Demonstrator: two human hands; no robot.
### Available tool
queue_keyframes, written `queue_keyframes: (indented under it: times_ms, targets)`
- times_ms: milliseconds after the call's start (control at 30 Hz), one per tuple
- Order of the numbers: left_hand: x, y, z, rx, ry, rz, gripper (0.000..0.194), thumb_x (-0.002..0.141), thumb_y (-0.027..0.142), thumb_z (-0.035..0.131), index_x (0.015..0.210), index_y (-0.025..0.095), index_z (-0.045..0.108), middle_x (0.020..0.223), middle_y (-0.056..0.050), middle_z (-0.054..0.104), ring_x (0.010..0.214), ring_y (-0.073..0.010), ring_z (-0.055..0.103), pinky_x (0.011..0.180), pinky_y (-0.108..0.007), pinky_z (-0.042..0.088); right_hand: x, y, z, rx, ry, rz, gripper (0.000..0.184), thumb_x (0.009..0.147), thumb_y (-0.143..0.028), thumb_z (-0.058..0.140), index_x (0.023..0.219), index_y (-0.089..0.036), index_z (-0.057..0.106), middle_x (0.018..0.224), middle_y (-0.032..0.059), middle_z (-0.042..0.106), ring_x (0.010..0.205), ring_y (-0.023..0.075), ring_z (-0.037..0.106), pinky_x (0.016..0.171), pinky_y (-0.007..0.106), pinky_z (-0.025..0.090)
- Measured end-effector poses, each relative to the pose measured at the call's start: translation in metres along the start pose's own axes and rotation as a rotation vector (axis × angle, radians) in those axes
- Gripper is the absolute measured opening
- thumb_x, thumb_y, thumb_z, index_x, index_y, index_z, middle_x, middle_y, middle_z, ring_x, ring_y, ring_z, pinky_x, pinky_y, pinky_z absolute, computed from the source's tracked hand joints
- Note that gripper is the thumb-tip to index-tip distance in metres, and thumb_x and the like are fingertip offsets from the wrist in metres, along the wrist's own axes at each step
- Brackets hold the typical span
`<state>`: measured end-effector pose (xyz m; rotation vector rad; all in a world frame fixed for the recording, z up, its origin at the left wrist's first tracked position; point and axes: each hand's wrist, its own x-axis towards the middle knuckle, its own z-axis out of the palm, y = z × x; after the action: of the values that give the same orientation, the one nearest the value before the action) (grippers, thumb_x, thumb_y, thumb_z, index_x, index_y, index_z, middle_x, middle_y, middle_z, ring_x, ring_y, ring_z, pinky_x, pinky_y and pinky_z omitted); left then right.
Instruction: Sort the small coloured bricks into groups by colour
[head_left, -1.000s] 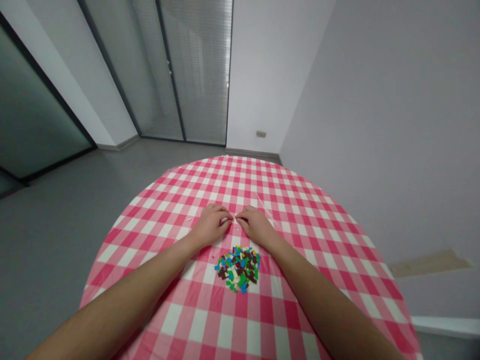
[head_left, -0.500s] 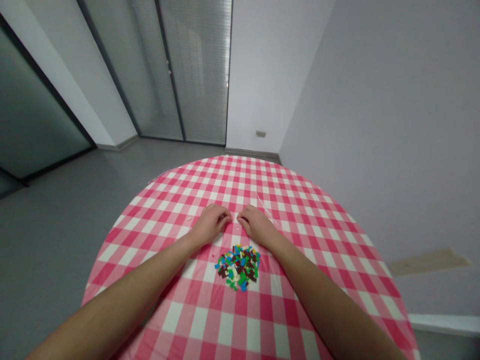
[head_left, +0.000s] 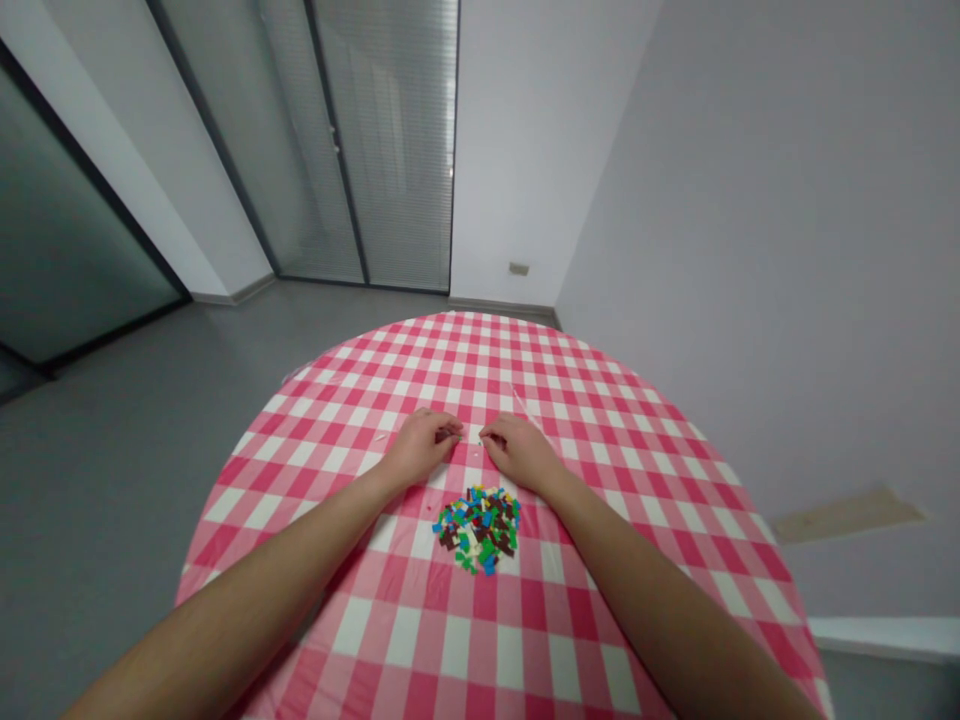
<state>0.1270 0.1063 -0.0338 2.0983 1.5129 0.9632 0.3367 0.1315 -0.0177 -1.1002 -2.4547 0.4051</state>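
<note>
Advisable to brace left hand [head_left: 418, 446] and right hand [head_left: 519, 452], both half-curled with any held piece too small to confirm, on tablecloth [head_left: 480, 372] at far side of brick pile [head_left: 484, 528].

Office-like interior, dark-framed glass partitions [head_left: 247, 130], grey floor [head_left: 135, 430]

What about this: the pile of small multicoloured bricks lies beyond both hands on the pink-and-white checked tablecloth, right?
Not beyond: the head view shows the pile of small multicoloured bricks on the near side of the left hand and right hand. It does lie on the checked tablecloth.
</note>
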Motion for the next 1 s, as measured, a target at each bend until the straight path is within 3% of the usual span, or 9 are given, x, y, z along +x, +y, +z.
queue_keyframes:
  times_ms: [433, 733, 867, 1000]
  targets:
    - [-0.0006, 0.0027, -0.0015, 0.075, -0.014, 0.022, 0.013, 0.084, 0.018, 0.063, 0.093, 0.021, 0.072, 0.087, -0.004, 0.073, 0.087, -0.0218, 0.061, 0.083, -0.037, 0.046, 0.0012, 0.0021, 0.0024, 0.02, -0.007, -0.004, 0.012, 0.087, -0.016, 0.061, 0.085, -0.016, 0.073, 0.084, 0.0052, 0.064, 0.08, 0.0166, 0.058, 0.074, 0.027, 0.044]
    - [-0.0008, 0.0023, -0.0017, 0.052, 0.002, 0.025, 0.031, 0.076, 0.003, 0.053, 0.097, 0.018, 0.07, 0.092, -0.004, 0.073, 0.088, -0.0208, 0.063, 0.085, -0.036, 0.047, 0.0033, -0.0045, 0.0034, -0.116, -0.043, 0.033, 0.021, 0.098, -0.02, 0.052, 0.09, -0.016, 0.071, 0.093, 0.0072, 0.065, 0.084, 0.0176, 0.058, 0.071, 0.027, 0.041]
    - [-0.0003, 0.0037, -0.0021, 0.061, 0.004, 0.03, 0.028, 0.078, 0.004, 0.055, 0.097, 0.018, 0.07, 0.09, -0.004, 0.073, 0.087, -0.021, 0.063, 0.084, -0.036, 0.047, 0.0062, -0.0037, 0.0054, -0.174, -0.056, 0.062, 0.023, 0.099, -0.022, 0.05, 0.09, -0.016, 0.071, 0.093, 0.0083, 0.065, 0.083, 0.0186, 0.058, 0.069, 0.028, 0.041]
    - [-0.0001, 0.0056, -0.0027, 0.05, 0.002, 0.038, 0.022, 0.082, 0.008, 0.056, 0.095, 0.019, 0.07, 0.09, -0.004, 0.074, 0.088, -0.021, 0.063, 0.085, -0.037, 0.047, 0.0077, 0.0014, 0.0063, -0.089, -0.006, 0.084, 0.025, 0.1, -0.021, 0.047, 0.095, -0.015, 0.071, 0.091, 0.0087, 0.066, 0.087, 0.0189, 0.059, 0.076, 0.029, 0.043]
